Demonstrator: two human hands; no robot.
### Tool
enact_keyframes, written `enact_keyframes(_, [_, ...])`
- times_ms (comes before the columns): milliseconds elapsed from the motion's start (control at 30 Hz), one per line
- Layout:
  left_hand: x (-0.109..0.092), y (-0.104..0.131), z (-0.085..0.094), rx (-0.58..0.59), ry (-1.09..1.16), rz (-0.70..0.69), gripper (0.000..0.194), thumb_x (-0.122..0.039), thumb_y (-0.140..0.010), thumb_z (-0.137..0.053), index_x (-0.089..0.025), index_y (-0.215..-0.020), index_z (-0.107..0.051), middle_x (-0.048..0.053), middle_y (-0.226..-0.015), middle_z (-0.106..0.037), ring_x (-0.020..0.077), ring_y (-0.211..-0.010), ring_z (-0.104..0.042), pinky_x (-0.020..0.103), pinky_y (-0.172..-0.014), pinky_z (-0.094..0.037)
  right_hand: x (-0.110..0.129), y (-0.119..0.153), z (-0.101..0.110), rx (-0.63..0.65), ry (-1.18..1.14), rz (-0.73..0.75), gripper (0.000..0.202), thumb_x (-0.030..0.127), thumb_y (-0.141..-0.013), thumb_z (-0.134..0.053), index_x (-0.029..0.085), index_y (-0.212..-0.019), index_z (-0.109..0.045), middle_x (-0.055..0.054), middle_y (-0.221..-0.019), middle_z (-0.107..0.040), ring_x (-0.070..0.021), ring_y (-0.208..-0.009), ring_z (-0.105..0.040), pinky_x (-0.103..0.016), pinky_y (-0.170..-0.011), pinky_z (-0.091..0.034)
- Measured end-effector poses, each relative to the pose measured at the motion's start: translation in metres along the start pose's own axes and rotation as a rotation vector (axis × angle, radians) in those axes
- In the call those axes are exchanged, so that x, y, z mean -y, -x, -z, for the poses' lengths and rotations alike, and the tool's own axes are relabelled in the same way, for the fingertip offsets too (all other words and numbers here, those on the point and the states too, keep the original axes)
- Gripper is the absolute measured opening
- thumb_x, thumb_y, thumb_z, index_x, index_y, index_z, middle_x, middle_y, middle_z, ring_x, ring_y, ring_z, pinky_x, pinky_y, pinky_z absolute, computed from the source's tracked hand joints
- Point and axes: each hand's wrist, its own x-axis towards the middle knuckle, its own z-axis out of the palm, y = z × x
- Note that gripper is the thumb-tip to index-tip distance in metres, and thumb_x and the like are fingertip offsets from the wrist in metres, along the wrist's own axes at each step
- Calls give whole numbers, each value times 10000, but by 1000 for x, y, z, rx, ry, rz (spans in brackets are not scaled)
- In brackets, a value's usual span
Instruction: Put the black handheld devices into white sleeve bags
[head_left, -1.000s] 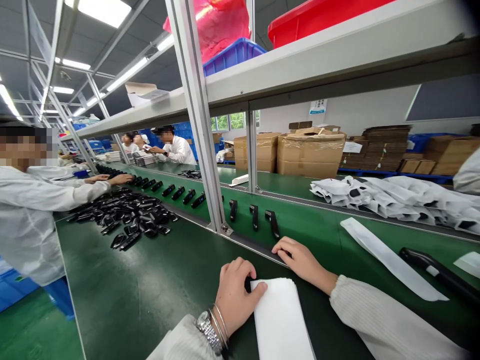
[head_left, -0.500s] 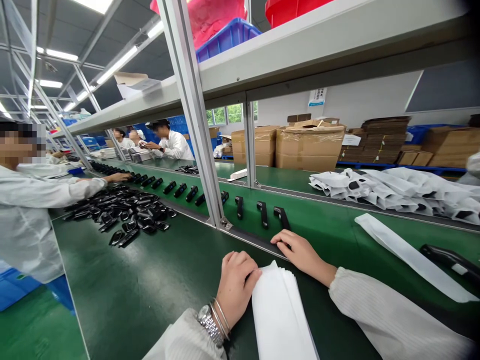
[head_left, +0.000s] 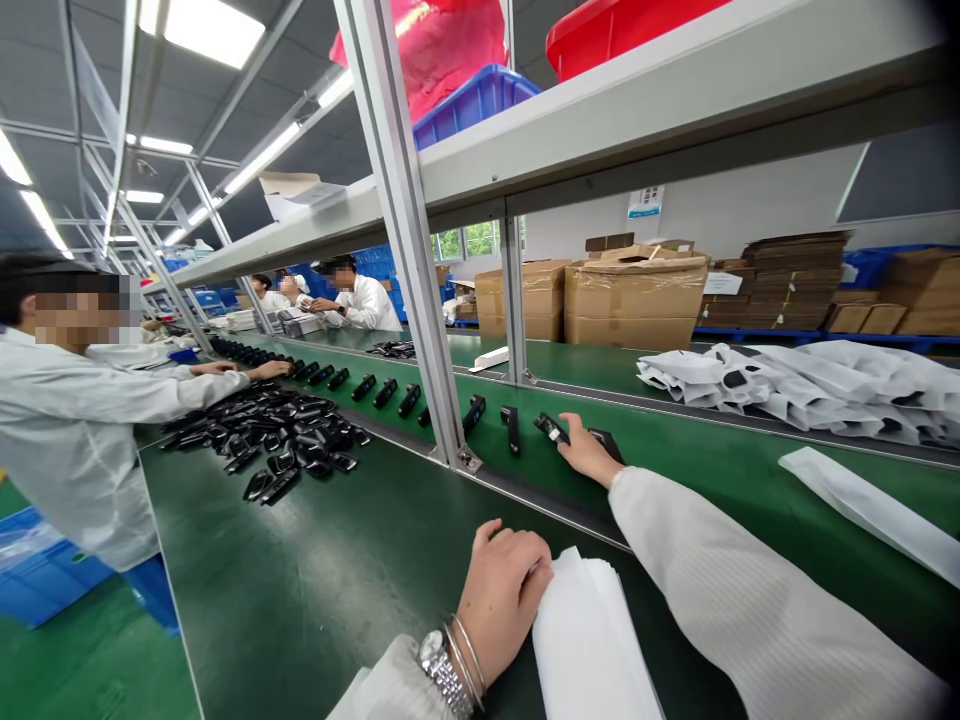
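Both arms are covered by long, off-white sleeves. The right sleeve (head_left: 720, 560) is loose in cut; its fabric carries fine parallel ribs, and soft folds cross its surface. It terminates in a narrow, gathered cuff (head_left: 621, 492). The left sleeve (head_left: 386, 690) matches in colour and ends just behind the wristwatch (head_left: 441, 668). This unit is silver-toned, with a round case, a pale dial and a metal link bracelet. Two slim, silver-toned bangles (head_left: 470, 650) sit between the wristwatch and the left grip (head_left: 504, 590). The left grip and the right grip (head_left: 589, 452) are bare.
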Motion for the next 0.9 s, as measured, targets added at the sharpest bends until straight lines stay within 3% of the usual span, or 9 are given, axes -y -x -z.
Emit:
enact_keyframes(167, [2,-1,1,-66,-21,-17,138,-148,-818,-632,-195,-724,-543,-14,-810,-535,163,-832,-510,390,-958,-352,4,56,4,125,-332,71,564,284,-888,-475,279,-1359,-165,-27,-1021,-606,-183,-932,-654,-335,-786,-524])
enact_keyframes(333, [4,0,-1,-84,25,-15,175,-188,-782,-708,-193,-684,-564,-18,-785,-516,170,-827,-508,400,-942,-349,17,105,11,284,-845,127,838,356,-712,-758,330,-1318,-180,5,-957,-586,-191,-819,-661,-372,-746,-537])
enact_keyframes(467, [-1,1,-2,-104,86,9,127,-166,-786,-674,-198,-715,-574,12,-874,-530,204,-907,-510,372,-883,-393,19,117,4,364,-846,131,880,325,-697,-785,340,-1330,-174,-9,-1020,-565,-166,-748,-658,-341,-690,-530])
enact_keyframes(567, [-7,1,0,-123,143,-4,87,-160,-820,-615,-201,-753,-577,36,-960,-512,215,-950,-501,355,-858,-413,22,124,-2,417,-792,191,714,332,-749,-750,321,-1294,-289,-9,-1043,-553,-138,-737,-631,-282,-653,-501])
enact_keyframes(667, [-9,2,3,-193,216,-21,110,-213,-874,-561,-199,-765,-571,51,-988,-479,218,-968,-492,346,-852,-422,29,134,-5,437,-686,287,320,433,-866,-612,241,-1107,-527,-15,-1004,-571,-151,-822,-591,-276,-706,-472])
enact_keyframes(733, [-9,1,5,-271,262,-1,139,-246,-902,-530,-200,-776,-565,53,-979,-463,214,-970,-490,337,-855,-424,35,144,-6,479,-633,305,317,502,-899,-535,193,-874,-601,-3,-855,-580,-156,-810,-572,-284,-738,-455])
enact_keyframes(800, [-8,0,5,-336,298,38,151,-259,-913,-513,-201,-780,-552,47,-958,-454,205,-950,-492,324,-841,-427,41,155,-9,601,-651,244,387,538,-855,-583,178,-712,-574,21,-692,-549,-154,-729,-575,-288,-715,-457])
enact_keyframes(900, [-5,-3,4,-363,335,87,172,-269,-927,-490,-200,-773,-527,37,-938,-458,192,-922,-499,307,-813,-431,49,165,-9,785,-801,85,367,518,-767,-690,176,-717,-568,10,-660,-608,-176,-659,-627,-307,-651,-488])
